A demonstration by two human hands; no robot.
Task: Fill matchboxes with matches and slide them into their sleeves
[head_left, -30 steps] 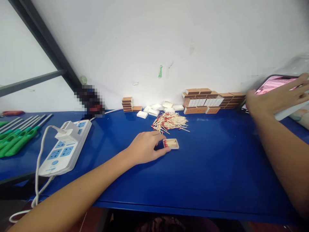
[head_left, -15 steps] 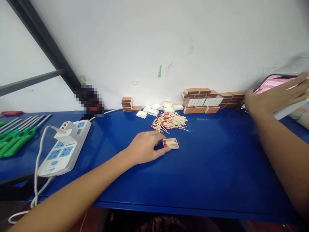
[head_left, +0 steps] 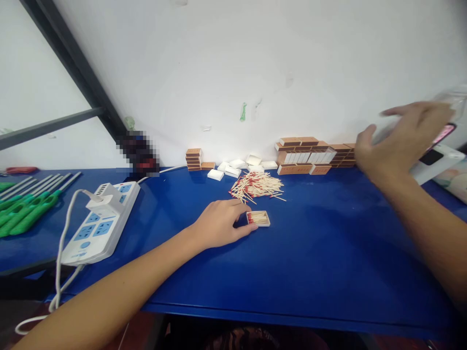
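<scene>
My left hand point(head_left: 222, 223) rests on the blue table, its thumb and fingers gripping the left end of a white matchbox tray point(head_left: 264, 224) with red-tipped matches in it. Just behind the tray lies a loose pile of matches point(head_left: 259, 185). Off to the right, my right hand point(head_left: 401, 141) is raised, fingers stretched and thumb apart, holding nothing; motion blurs it a little. A phone point(head_left: 445, 136), partly hidden by that hand, shows a pink screen beside a white object.
Along the wall stand white matchbox trays point(head_left: 237, 163), a small stack of matchboxes point(head_left: 193, 159) and a larger one point(head_left: 304, 155). A power strip point(head_left: 102, 228) with a white cable and several green-handled tools point(head_left: 32, 209) lie at the left.
My right hand has lifted off the phone and moved left and up, and the phone now sits farther right in view. My left hand has stayed on the tray.
</scene>
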